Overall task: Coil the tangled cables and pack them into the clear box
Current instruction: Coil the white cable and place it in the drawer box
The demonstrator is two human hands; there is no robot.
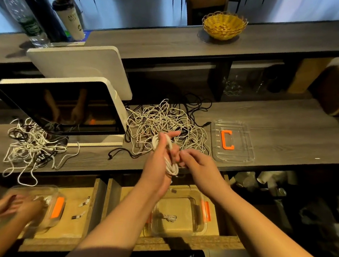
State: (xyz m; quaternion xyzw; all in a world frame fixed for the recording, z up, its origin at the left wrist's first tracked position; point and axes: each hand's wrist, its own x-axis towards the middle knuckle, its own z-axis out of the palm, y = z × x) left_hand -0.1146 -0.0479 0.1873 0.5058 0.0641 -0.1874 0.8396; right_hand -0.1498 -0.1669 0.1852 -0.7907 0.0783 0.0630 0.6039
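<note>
Now both hands work just in front of the table's [268, 118] near edge. The left hand [158, 164] is raised with its fingers partly straight, and a white cable coil [168, 159] is wound around it in several loops; the grip of this hand holds the coil against the palm. The right hand [197, 163] is just beside it, its fingers curled and pinching the cable at the lower part of the coil. Behind the hands, on the table, lies a big tangled pile [165, 124] of white and black cables, which spreads toward a clear lid [232, 154] that has an orange letter C on it. More to the left, a second pile of cables [32, 145] lies partly under a tilted screen [64, 106]. Below the table, on a lower wooden shelf, stands the clear box [179, 213] with orange clips, and one small coiled white cable [170, 217] is already inside. At the lower left, the blurred hands of another person [16, 207] are at a similar clear container [41, 205].
</note>
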